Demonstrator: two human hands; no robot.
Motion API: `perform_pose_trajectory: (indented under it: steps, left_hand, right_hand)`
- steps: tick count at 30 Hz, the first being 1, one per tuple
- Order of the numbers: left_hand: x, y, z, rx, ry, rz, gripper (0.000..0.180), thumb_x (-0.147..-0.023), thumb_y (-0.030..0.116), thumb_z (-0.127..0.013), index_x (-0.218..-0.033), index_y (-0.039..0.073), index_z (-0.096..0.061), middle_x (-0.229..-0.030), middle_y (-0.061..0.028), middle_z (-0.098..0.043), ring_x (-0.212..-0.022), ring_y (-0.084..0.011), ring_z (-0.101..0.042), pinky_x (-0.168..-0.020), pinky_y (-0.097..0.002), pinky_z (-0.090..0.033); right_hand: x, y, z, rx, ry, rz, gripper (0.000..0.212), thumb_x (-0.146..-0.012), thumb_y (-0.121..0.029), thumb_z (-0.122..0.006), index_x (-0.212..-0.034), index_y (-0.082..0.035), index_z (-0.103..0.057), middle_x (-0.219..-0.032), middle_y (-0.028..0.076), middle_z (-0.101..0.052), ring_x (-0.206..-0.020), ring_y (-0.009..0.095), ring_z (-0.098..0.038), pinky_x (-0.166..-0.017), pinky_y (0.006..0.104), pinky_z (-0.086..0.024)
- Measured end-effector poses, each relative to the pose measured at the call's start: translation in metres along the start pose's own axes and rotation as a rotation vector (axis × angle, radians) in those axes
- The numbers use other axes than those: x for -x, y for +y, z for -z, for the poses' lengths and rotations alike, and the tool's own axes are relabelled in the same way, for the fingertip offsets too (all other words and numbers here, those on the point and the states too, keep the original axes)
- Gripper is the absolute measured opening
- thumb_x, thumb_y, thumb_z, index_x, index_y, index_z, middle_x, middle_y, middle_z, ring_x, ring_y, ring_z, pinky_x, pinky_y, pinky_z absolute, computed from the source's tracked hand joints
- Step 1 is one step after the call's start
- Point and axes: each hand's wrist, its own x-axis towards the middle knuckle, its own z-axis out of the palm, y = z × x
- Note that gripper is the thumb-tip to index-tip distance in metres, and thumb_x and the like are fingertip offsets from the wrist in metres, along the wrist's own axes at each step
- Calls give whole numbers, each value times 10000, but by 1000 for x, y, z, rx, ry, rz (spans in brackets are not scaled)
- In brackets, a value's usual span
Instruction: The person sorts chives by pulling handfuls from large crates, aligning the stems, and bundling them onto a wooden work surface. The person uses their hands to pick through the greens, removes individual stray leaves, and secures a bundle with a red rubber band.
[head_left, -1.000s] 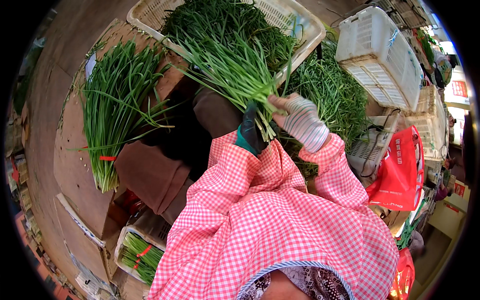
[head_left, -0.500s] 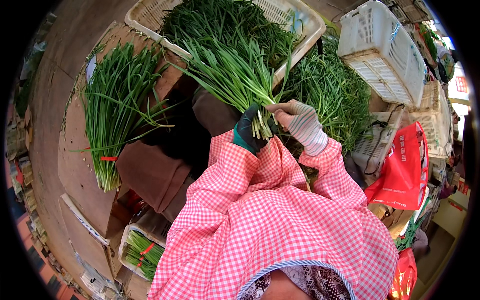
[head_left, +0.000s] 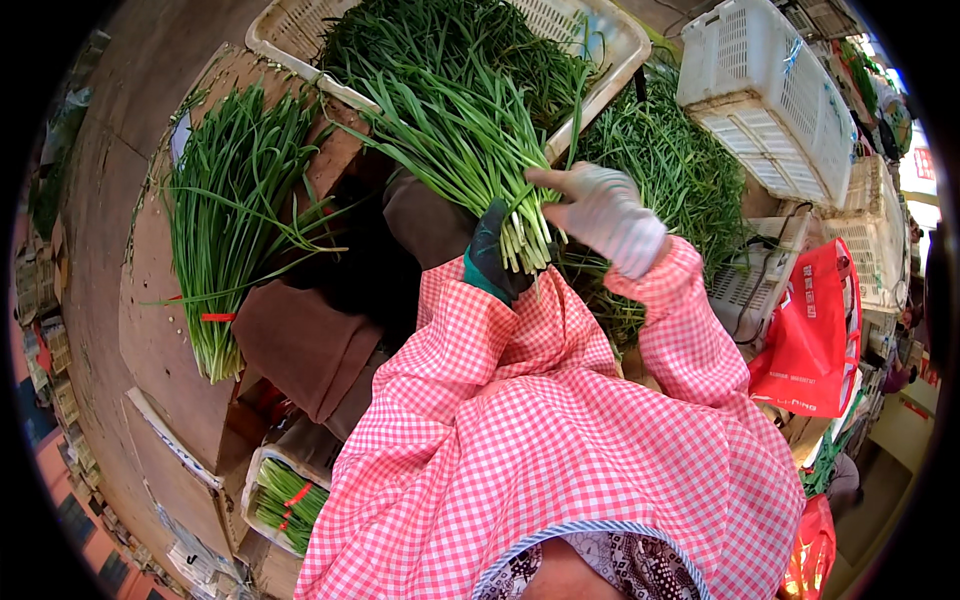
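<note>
A bunch of green chives [head_left: 465,150] lies over my lap, white cut ends toward me and leaves pointing up and left. My left hand [head_left: 488,258], in a dark green glove, is closed round the stalks near their pale ends. My right hand [head_left: 605,215], in a white striped glove, is beside the bunch on its right. Its index finger and thumb are apart, pointing at the stalks. That hand is slightly blurred, and I see nothing in it. Behind the bunch, a white plastic crate [head_left: 290,62] holds more chives.
On a brown board at the left lies a chive bunch [head_left: 240,190] with a red band [head_left: 218,317]. Loose chives [head_left: 665,165] are heaped at the right. Beyond stand a white crate [head_left: 765,130] and a red bag [head_left: 808,335]. Banded bunches fill a box [head_left: 252,490] lower left.
My right hand has moved off the stalk ends, a little up and to the right, and its fingers have spread. The left hand keeps its hold on the chives, whose ends are more exposed.
</note>
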Motion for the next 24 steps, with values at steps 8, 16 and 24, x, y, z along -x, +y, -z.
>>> perform_pose_trajectory:
  steps: [8,16,24]
  left_hand:
    - [-1,-3,-9,65,-30,35,466,-915,386,-476,-1207,24,-496,-1142,-151,-589,-1003,-307,-590,-867,-450,-482]
    - [-8,-4,7,3,3,34,417,-933,349,-453,-1182,23,-521,-1112,-156,-602,-982,-295,-598,-861,-415,-488]
    - [-28,-4,24,-478,-41,-290,377,-908,323,-502,-1150,37,-549,-1019,-143,-633,-957,-277,-609,-830,-376,-510]
  right_hand:
    - [-16,-10,-52,98,13,156,180,-706,-224,-628,-787,-64,-637,-722,140,-611,-719,322,-612,-648,399,-489]
    - [2,-18,-56,198,32,240,124,-667,-169,-602,-647,-50,-576,-599,133,-562,-578,324,-576,-541,388,-467]
    - [32,-50,14,-466,82,267,61,-646,-54,-655,-707,-60,-655,-649,71,-632,-554,143,-604,-515,248,-480]
